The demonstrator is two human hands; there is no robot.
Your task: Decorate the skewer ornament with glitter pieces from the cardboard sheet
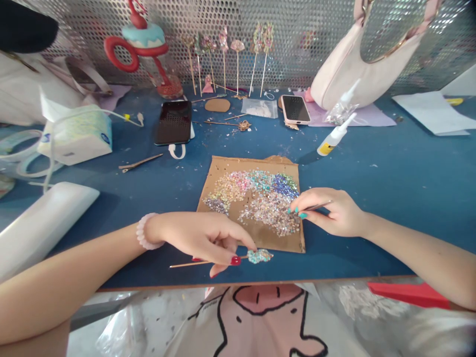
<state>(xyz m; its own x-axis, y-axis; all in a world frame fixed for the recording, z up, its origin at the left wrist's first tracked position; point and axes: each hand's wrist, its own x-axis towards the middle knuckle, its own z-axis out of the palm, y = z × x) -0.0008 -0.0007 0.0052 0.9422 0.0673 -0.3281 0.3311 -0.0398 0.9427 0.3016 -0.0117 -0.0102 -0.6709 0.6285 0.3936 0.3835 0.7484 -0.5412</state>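
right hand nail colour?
Turquoise: the nails of the right hand show best in the head view, the only one.

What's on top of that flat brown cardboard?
Tiny sparkly pieces in yellow, pink, turquoise, blue, green and silver lie on the flat brown cardboard. The left hand hides its near left corner; the right hand partly covers its right edge. What's under them can't be seen.

On the table [401, 168], a cardboard sheet [223, 164] bearing gems [273, 208] lies near the front edge; behind it, a glue bottle [332, 139] stands rightward, a tissue pack [80, 136] leftward; a phone [173, 122] and, to its right, a second phone [295, 108] lie toward the back edge
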